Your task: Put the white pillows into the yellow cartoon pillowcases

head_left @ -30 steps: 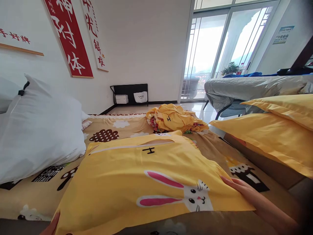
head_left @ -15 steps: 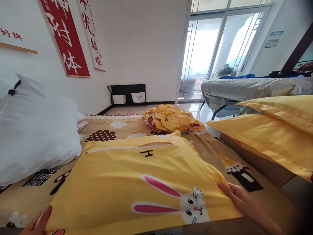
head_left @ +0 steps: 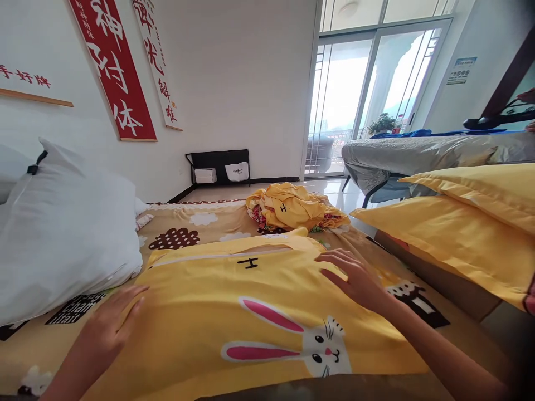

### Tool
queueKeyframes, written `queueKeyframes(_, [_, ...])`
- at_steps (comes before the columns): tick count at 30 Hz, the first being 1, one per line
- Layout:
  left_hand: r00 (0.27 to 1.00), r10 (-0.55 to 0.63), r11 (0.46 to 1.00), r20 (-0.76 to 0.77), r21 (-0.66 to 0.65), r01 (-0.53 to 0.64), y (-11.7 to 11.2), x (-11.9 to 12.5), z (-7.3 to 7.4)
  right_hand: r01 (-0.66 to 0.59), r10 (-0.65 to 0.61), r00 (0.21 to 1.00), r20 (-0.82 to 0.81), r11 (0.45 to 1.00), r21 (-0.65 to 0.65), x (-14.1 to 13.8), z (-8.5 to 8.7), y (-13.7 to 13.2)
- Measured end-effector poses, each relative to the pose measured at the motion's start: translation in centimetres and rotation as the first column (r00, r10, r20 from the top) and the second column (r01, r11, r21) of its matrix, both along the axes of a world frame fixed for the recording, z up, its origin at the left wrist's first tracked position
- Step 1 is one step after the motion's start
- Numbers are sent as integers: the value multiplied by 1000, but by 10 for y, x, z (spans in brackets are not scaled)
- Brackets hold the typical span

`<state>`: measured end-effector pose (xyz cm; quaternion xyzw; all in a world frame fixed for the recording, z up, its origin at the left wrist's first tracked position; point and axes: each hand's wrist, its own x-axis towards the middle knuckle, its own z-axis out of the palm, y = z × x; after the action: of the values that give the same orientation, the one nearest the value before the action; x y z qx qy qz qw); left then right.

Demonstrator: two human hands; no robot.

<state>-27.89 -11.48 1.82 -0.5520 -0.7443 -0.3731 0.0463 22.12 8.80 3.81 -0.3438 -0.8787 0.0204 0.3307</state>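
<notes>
A yellow pillowcase (head_left: 188,317) with a printed rabbit and a black letter H lies before me on the patterned bed sheet (head_left: 225,220). Along its far side runs a pale zip, with a gap showing near the H. My left hand (head_left: 111,323) is over its left edge, fingers stretched out and holding nothing. Over the far right part is my right hand (head_left: 349,275), fingers apart, likewise holding nothing. Whether either hand touches the cloth I cannot tell.
At the left stands a white bag-like bundle (head_left: 71,228) with a black cord stopper. Crumpled yellow cloth (head_left: 292,203) lies farther back on the bed. More yellow pillows or pillowcases (head_left: 468,223) are at the right. Behind them is a covered table (head_left: 388,156).
Both hands have let go of the pillowcase's near corners and moved forward over it, the right one toward the far right corner. The view has tilted slightly upward.
</notes>
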Motion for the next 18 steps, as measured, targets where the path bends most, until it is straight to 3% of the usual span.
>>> queueKeyframes(3, [959, -242, 961, -149, -177, 214, 61, 7, 22, -137, 141, 988, 60, 989, -61, -55, 8, 20])
queueKeyframes(7, [919, -334, 914, -210, -310, 261, 108, 12, 30, -107, 123, 984, 128, 986, -130, -92, 10, 34])
queueKeyframes(13, [899, -379, 914, -220, -242, 326, 111, -3, 22, -71, 97, 953, 288, 992, -101, -90, 21, 45])
queueKeyframes(18, [910, -384, 917, -157, -178, 356, 118, -10, 26, 6, 5, 982, 191, 998, -56, -92, 29, 57])
